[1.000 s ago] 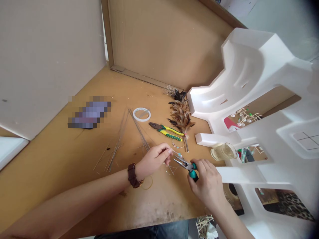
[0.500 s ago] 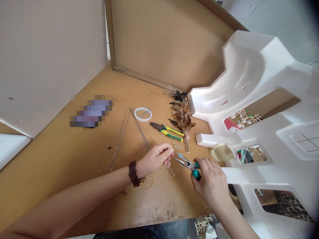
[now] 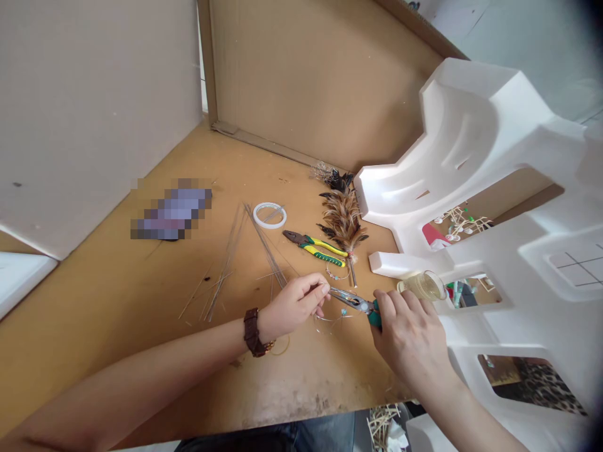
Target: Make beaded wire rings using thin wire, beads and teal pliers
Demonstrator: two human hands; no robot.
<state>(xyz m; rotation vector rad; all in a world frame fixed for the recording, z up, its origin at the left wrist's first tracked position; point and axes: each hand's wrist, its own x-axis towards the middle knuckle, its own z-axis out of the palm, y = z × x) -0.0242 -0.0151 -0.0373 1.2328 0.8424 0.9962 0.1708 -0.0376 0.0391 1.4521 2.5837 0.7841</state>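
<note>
My left hand [image 3: 298, 304], with a brown watch on the wrist, pinches a thin wire piece near the middle of the table. My right hand [image 3: 407, 326] is wrapped round the teal handles of long-nose pliers [image 3: 360, 304]. The jaws look closed and their tips touch or nearly touch my left fingertips. Below the jaws hangs or lies a thin wire loop with a blue bead [image 3: 343, 312]. A beaded wire ring [image 3: 336, 275] lies just beyond the pliers.
Yellow-green pliers [image 3: 318, 248], a white tape ring [image 3: 269, 215], a feather bundle [image 3: 343, 213] and loose wires [image 3: 266, 245] lie ahead. A glass jar [image 3: 421, 286] stands by the white moulded frame [image 3: 471, 132] at right. A blurred object [image 3: 174, 212] is at left.
The long-nose pliers have swung flatter and their jaws have closed, reaching my left fingertips. My right hand has shifted slightly right and up. My left hand has barely moved.
</note>
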